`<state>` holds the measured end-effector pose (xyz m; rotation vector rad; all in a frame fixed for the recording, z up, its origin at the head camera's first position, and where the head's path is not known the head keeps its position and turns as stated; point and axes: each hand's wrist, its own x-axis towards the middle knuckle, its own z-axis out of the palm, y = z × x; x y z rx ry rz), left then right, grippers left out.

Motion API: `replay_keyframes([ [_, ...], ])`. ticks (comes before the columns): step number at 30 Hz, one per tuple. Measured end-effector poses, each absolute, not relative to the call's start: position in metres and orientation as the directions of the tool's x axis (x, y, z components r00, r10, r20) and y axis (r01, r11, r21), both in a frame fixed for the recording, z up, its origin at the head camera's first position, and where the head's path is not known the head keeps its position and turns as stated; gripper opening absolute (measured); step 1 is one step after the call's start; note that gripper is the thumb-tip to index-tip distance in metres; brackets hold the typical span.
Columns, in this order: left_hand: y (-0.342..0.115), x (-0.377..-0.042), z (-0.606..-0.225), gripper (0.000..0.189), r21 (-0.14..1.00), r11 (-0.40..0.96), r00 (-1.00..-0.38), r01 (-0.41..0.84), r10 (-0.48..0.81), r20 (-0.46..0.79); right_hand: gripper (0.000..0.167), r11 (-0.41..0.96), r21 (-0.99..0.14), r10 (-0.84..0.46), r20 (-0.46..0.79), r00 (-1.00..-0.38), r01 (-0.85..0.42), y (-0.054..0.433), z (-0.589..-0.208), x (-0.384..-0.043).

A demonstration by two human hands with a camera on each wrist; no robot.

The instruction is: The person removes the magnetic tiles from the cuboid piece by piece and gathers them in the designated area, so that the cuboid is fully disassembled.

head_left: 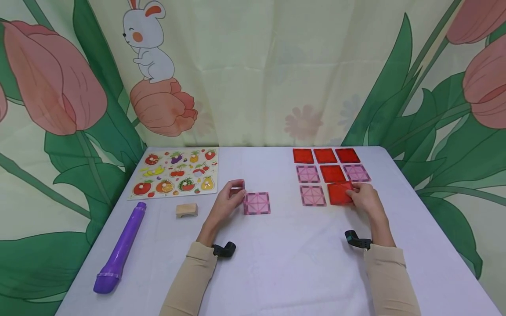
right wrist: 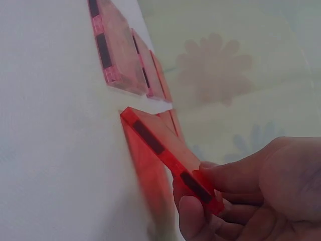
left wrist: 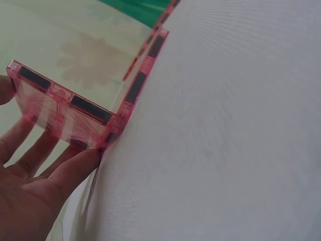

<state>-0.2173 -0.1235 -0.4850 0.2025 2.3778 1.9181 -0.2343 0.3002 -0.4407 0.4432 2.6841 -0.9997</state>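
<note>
My left hand (head_left: 226, 202) holds a clear pink magnetic tile (left wrist: 65, 108) on edge, thumb low at its corner and fingers behind it. This tile stands along the left side of another pink tile (head_left: 257, 203) that lies flat on the table. Over at the right, my right hand (head_left: 365, 199) pinches a red magnetic tile (head_left: 338, 194) by its right edge. The right wrist view shows that red tile (right wrist: 160, 150) tilted, its far edge low and close to the tabletop, with thumb and fingers on its near end.
Rows of flat tiles lie at the back right: red ones (head_left: 325, 156) behind, pink ones (head_left: 313, 196) nearer. A fruit puzzle board (head_left: 174, 173) lies at the back left. In front of it are a wooden block (head_left: 186, 210) and a purple toy microphone (head_left: 122, 245). A printed curtain (head_left: 253, 87) hangs behind.
</note>
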Motion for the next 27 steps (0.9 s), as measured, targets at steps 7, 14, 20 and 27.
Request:
replay_keyframes([
  [7, -0.123, -0.219, -0.486, 0.045, 0.977, 0.202, -0.987, 0.066, 0.155, 0.035, 0.064, 0.723, -0.568, 0.232, -0.338, -0.912, 0.394, 0.299, -0.446, -0.233],
  [14, -0.122, -0.218, -0.486, 0.044, 0.978, 0.197, -0.987, 0.064, 0.155, 0.033, 0.065, 0.709, -0.582, 0.262, -0.306, -0.915, 0.398, 0.301, -0.452, -0.231],
  [20, -0.122, -0.218, -0.487, 0.046, 0.979, 0.197, -0.988, 0.053, 0.152, 0.023, 0.062, 0.732, -0.560, 0.262, -0.294, -0.919, 0.388, 0.301, -0.455, -0.231],
  [27, -0.123, -0.220, -0.487, 0.051, 0.981, 0.195, -0.987, 0.024, 0.161, -0.008, 0.057, 0.748, -0.549, 0.259, -0.277, -0.925, 0.373, 0.300, -0.457, -0.231],
])
